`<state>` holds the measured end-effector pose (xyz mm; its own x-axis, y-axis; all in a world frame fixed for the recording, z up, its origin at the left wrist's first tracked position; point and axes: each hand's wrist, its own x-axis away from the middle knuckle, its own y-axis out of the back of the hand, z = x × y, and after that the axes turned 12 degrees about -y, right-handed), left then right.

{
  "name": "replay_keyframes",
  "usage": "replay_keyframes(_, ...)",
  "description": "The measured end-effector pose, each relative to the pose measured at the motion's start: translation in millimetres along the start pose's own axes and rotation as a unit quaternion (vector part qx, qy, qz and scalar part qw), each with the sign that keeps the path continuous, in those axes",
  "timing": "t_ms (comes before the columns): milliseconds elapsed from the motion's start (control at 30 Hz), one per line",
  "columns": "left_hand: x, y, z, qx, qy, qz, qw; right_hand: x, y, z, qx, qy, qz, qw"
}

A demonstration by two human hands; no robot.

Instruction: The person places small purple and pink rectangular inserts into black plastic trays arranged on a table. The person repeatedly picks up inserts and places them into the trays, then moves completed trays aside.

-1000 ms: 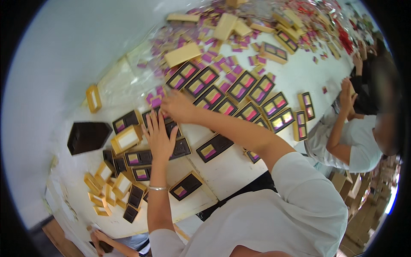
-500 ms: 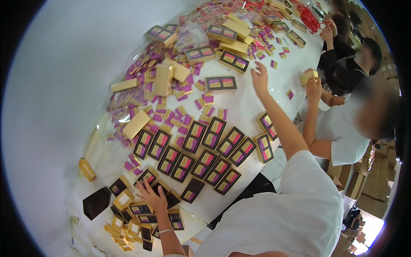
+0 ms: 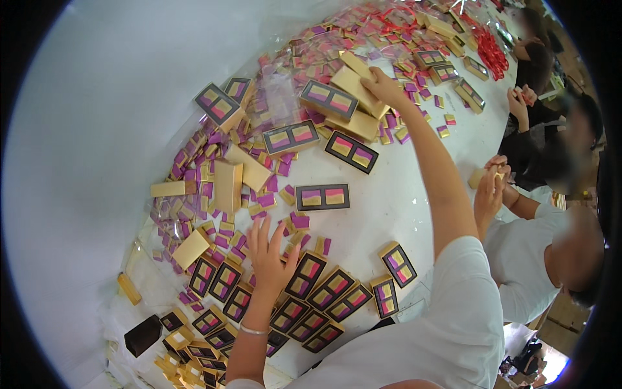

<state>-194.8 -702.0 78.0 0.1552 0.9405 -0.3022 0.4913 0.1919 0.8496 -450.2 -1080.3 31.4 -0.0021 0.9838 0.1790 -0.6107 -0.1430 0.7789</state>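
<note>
My right hand (image 3: 386, 89) reaches to the far pile, its fingers closed on the end of a plain gold box (image 3: 350, 83) that lies among other gold boxes. Beside it is a gold box with a black tray front (image 3: 328, 100), showing two purple, pink and gold wrapped pieces. My left hand (image 3: 269, 259) hovers, fingers spread and holding nothing, over the edge of the loose wrapped pieces (image 3: 261, 211). Just right of this hand stand rows of filled two-piece boxes (image 3: 305, 275); the forearm hides some of them. A filled box (image 3: 322, 197) lies between my two hands.
Small wrapped pieces and clear plastic spread along the table's far left side. Open gold boxes (image 3: 189, 371) and a dark box (image 3: 142, 336) stand at the near left. Red ribbons (image 3: 492, 55) lie at the far right. Several people work along the right edge, one holding a gold box (image 3: 477, 177).
My right hand has moved farther out onto the gold boxes. The left hand has left the near-left boxes and moved up and right over the loose pieces. The view has shifted.
</note>
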Motion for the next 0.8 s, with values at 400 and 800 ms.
replay_keyframes(400, -146.9, -69.4, 61.2, 0.106, 0.031, 0.020, 0.994, -117.4, 1.4, 17.9, 0.207, 0.145, 0.112, 0.961)
replay_keyframes(800, -227.7, -48.8, 90.7, 0.291, 0.176, -0.040, 0.940, -100.6, -107.4, 99.1, 0.251, 0.221, -0.069, 0.940)
